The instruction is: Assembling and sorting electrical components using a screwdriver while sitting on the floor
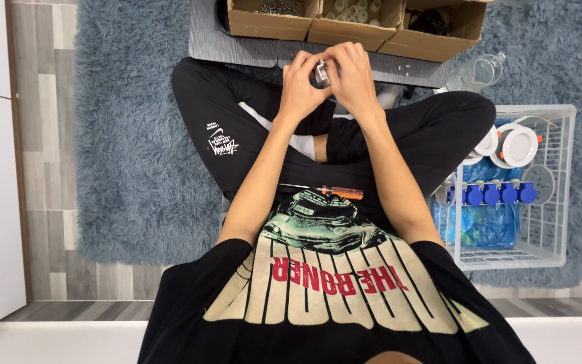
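Note:
I sit cross-legged on a blue-grey shaggy rug. My left hand (pixel 302 86) and my right hand (pixel 353 79) are held together above my knees, both closed around a small silvery-grey part (pixel 320 71) that shows only between the fingers. Most of that part is hidden by my fingers. A screwdriver with an orange handle (pixel 339 193) lies across my lap, apart from both hands.
A grey board (pixel 237 48) lies ahead with three open cardboard boxes (pixel 271 23) of small parts. To my right a white wire basket (pixel 548 202) holds round white fixtures, blue-capped pieces and a blue bag. A clear plastic jug (pixel 476 73) lies near the basket. White furniture edges the left.

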